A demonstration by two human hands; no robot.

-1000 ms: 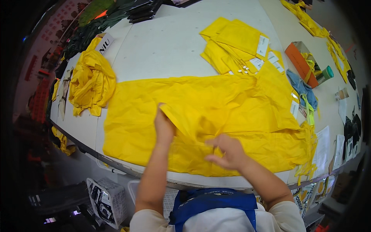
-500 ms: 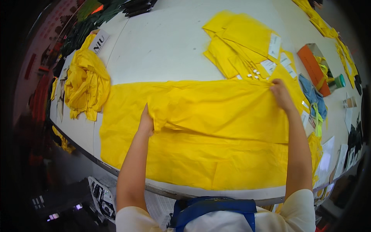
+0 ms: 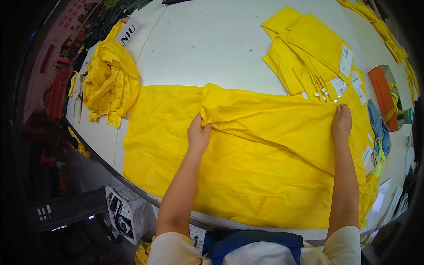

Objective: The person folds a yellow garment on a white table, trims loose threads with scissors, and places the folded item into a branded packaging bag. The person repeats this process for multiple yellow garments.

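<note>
Pale worktop [image 3: 212, 48], folded yellow stack [image 3: 309, 48] beyond. My left hand [image 3: 198, 134] and right hand [image 3: 342, 123] have spread apart, fingers pinching yellow garment [image 3: 247, 176]; fold now pulled taut, flatter.

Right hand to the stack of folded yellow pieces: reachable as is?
Probably yes. The right hand grips the spread yellow garment right beside the folded stack, nothing between, but it must let go first.

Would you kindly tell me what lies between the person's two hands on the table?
In the head view, a folded-over band of the yellow garment stretches between the left hand and right hand; nothing else.
</note>
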